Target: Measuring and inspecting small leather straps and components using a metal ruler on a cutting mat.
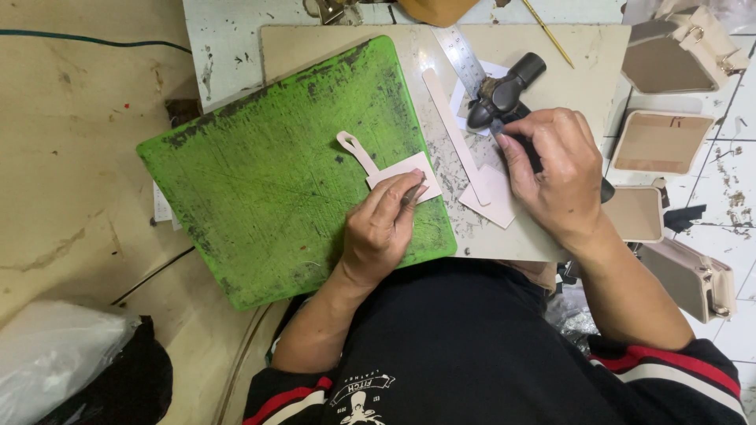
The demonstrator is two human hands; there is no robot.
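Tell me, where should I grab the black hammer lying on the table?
Probably by the black hammer's handle, the thick rounded end pointing up and away to the right. Come from that far right side: the right hand already crowds its head, while the handle lies free.

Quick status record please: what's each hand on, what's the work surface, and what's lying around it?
left hand: holds a small metal punch upright on the pale cut-out piece
right hand: grips a black-headed hammer, raised over the bench
work surface: scuffed green cutting board, lying tilted on a beige bench top
cut-out piece: keyhole-ended tab pointing up-left, flat on the board
beside the board: pale strip, steel ruler, another pale piece
right of the bench: beige bag panels and small bags on the tiled floor
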